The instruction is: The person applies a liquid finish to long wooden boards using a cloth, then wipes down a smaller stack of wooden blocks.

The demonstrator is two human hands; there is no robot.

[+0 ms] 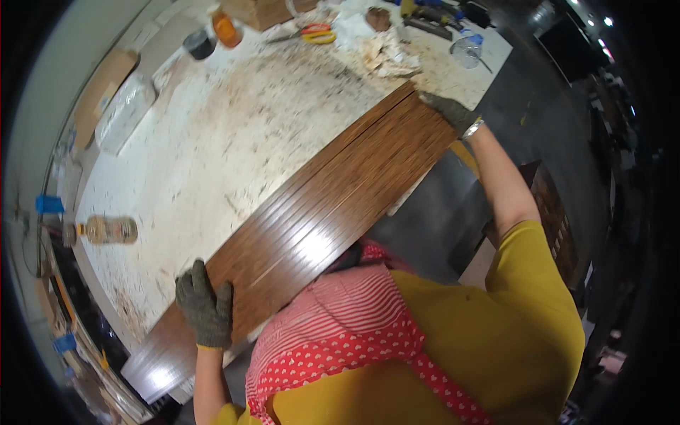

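A long, glossy brown wooden board (pixel 333 177) with lengthwise grooves lies slantwise across the near side of the white table, from lower left to upper right. Both my hands wear dark grey-green knit gloves. Near its left end, my left hand (pixel 205 304) is on the board, thumb on the top face and fingers curled over the far long edge. My right hand (pixel 450 112) grips the short far-right end, its fingertips partly hidden. The board's near edge runs close along my red-and-white apron (pixel 333 333).
The stained white table (pixel 212 142) holds a plastic bottle (pixel 111 230), a wrapped white package (pixel 125 113), a dark cup (pixel 199 44), an orange bottle (pixel 226 28), scissors (pixel 315 33), a crumpled cloth (pixel 389 55) and a clear container (pixel 467 51). A dark wooden piece (pixel 549 205) stands right of me.
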